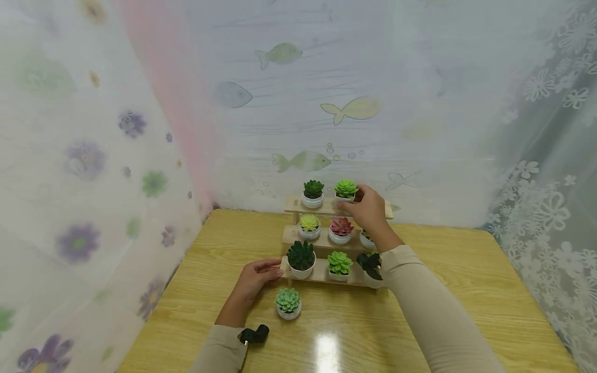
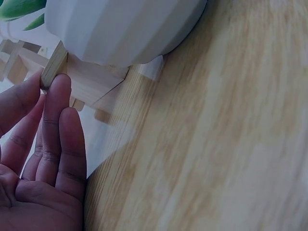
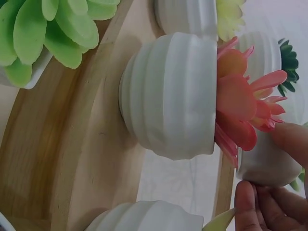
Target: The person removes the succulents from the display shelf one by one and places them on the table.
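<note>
A three-tier wooden stand point(image 1: 291, 233) holds small artificial succulents in white pots. My left hand point(image 1: 254, 280) pinches the left end of its lowest shelf; the left wrist view shows thumb and fingers at the shelf edge point(image 2: 54, 65). Up on the top tier, my right hand point(image 1: 371, 210) grips the white pot of a bright green succulent point(image 1: 345, 188). In the right wrist view this pot point(image 3: 269, 161) sits partly behind a red succulent point(image 3: 236, 98), between thumb and fingers. A dark green succulent point(image 1: 313, 191) stands left of it. My right wrist hides part of the right-hand pots.
A pale green succulent point(image 1: 288, 302) in a white pot stands on the wooden table point(image 1: 438, 290), in front of the stand. On the middle tier is a yellow-green succulent point(image 1: 309, 224). A fish-patterned curtain point(image 1: 261, 129) hangs behind the table.
</note>
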`<action>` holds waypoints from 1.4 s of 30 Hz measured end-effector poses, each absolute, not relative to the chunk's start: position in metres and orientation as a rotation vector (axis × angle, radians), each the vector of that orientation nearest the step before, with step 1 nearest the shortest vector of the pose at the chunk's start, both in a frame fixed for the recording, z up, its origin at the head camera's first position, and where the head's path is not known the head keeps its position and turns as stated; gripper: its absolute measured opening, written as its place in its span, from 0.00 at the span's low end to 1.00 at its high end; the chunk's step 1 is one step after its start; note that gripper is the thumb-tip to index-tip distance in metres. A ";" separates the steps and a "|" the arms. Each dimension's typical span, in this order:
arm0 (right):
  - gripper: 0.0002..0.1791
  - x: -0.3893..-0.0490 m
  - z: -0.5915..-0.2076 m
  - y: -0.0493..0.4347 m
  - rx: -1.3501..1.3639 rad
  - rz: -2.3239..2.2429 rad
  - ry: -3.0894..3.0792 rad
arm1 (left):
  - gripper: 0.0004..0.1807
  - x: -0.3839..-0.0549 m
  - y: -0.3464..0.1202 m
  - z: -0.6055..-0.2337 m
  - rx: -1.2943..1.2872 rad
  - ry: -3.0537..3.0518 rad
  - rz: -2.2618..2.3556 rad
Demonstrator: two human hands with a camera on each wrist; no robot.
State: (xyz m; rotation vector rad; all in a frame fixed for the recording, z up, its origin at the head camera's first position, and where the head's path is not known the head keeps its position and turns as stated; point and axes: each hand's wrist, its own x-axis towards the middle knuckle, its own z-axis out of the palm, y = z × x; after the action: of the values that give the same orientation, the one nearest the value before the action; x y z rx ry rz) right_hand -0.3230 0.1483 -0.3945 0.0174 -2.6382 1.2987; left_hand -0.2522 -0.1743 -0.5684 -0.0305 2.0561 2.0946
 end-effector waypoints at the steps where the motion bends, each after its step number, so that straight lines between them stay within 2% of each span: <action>1: 0.36 -0.323 -0.395 0.148 0.022 1.291 -2.638 | 0.23 -0.252 -0.175 -0.569 -0.032 2.057 2.092; 3: 0.35 -0.322 -0.395 0.148 0.030 1.283 -2.632 | 0.23 -0.252 -0.175 -0.569 -0.034 2.064 2.087; 10: 0.44 -0.316 -0.393 0.148 -0.001 1.271 -2.599 | 0.23 -0.253 -0.177 -0.570 -0.009 2.056 2.091; 17: 0.46 -0.306 -0.394 0.152 0.010 1.265 -2.566 | 0.23 -0.253 -0.176 -0.570 -0.020 2.056 2.091; 28: 0.42 -0.283 -0.394 0.165 0.112 1.221 -2.523 | 0.23 -0.251 -0.175 -0.568 -0.007 2.069 2.089; 42: 0.38 -0.248 -0.390 0.159 0.181 1.218 -2.525 | 0.23 -0.250 -0.175 -0.568 0.003 2.064 2.096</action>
State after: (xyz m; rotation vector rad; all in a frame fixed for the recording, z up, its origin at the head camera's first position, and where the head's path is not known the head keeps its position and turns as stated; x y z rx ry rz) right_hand -0.2484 0.1595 -0.3900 0.1807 -2.5254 1.2183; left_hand -0.2500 -0.1753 -0.5677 0.0029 2.0638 2.0955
